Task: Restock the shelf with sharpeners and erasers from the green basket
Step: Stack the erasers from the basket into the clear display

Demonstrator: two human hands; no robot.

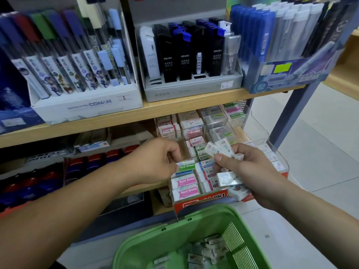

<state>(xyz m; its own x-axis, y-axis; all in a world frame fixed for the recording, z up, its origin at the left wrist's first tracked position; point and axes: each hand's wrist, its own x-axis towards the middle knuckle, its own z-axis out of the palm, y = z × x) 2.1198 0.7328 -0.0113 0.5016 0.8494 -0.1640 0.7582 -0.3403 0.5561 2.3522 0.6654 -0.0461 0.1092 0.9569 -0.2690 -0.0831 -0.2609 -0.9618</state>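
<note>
My left hand pinches a green-labelled "Hard Eraser" over the front left column of the clear eraser display rack on the lower shelf. Two pink-labelled erasers lie in that column just below it. My right hand grips a bundle of several small wrapped erasers, some sticking up above the thumb and some below the fingers. The green basket sits at the bottom of the view, with several loose wrapped erasers inside.
The wooden shelf above carries boxes of pencil leads: a Conan box, a grey box and a blue box. Dark red and blue items fill the lower shelf to the left. Tiled floor lies to the right.
</note>
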